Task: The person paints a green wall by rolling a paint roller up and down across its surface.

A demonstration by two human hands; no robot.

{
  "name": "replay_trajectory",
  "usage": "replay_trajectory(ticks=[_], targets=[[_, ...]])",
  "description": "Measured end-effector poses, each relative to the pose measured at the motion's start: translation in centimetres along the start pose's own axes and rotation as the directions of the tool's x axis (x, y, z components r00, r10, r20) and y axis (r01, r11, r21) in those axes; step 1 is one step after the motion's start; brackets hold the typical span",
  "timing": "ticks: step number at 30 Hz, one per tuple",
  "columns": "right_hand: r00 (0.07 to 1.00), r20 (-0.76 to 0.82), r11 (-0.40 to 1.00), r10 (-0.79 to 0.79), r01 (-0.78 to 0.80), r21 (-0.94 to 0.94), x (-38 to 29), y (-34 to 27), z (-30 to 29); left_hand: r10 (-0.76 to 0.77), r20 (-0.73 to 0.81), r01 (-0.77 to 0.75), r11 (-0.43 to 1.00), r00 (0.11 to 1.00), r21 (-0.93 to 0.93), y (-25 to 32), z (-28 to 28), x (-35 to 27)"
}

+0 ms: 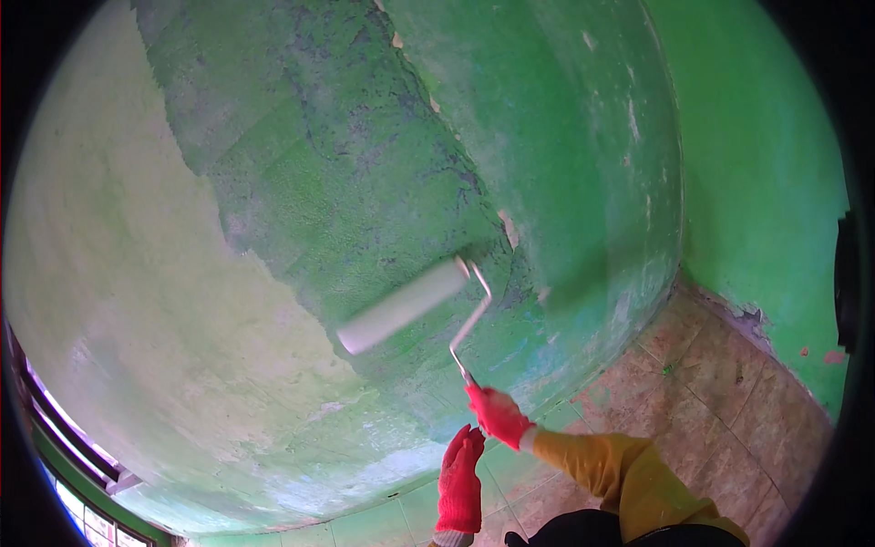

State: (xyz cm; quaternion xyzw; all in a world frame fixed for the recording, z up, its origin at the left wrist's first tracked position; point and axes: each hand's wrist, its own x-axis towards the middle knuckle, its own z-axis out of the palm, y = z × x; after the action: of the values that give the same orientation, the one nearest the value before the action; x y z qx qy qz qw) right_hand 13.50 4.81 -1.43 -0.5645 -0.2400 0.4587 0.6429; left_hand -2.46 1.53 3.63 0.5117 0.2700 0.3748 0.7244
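Note:
A paint roller [407, 304] with a pale sleeve and a bent metal frame lies against a green wall [328, 171], its sleeve blurred. My right hand [501, 416], in a red knit glove, is closed around the roller's handle, most of which the glove hides. Just below and to the left is my left hand [461, 482], also in a red glove, its fingers extended close to the handle's lower end; whether it touches the handle cannot be told. Around the roller runs a darker, wet-looking green band, with paler, patchy wall to its left and flaking spots along its right edge.
Stained floor tiles [711, 403] meet the wall's foot at the lower right. A second green wall [759, 171] adjoins at the right, with a dark object [845, 284] at its edge. A barred window [89, 509] shows at the lower left.

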Motion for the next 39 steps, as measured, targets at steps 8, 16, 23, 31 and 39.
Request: replay_trajectory(ticks=[8, 16, 23, 31, 39], targets=[[0.985, -0.092, 0.988, 0.148, -0.143, 0.065, -2.9, 4.5, 0.2, -0.041, -0.050, 0.042, 0.999, 0.998, 0.033, 2.3, 0.0, -3.4], [0.960, 0.098, 0.960, -0.261, 0.247, 0.133, -2.0, -18.8, 1.7, 0.036, 0.032, -0.035, 0.999, 0.999, -0.031, 3.5, 4.0, -4.0], [0.963, 0.009, 0.963, -0.270, 0.270, 0.015, -1.9, -22.4, -0.7, 0.029, 0.088, -0.028, 0.999, 0.996, -0.022, 3.0, 5.3, -3.8], [0.991, -0.129, 0.999, 0.034, -0.036, -0.016, -3.8, -1.3, -5.4, -0.006, 0.081, 0.011, 0.998, 0.997, -0.065, 1.1, 4.6, -2.8], [0.991, -0.066, 0.989, -0.116, 0.122, 0.085, -1.6, -9.1, -4.1, -0.077, 0.026, 0.078, 0.995, 0.997, -0.058, -1.0, 5.3, -1.5]])
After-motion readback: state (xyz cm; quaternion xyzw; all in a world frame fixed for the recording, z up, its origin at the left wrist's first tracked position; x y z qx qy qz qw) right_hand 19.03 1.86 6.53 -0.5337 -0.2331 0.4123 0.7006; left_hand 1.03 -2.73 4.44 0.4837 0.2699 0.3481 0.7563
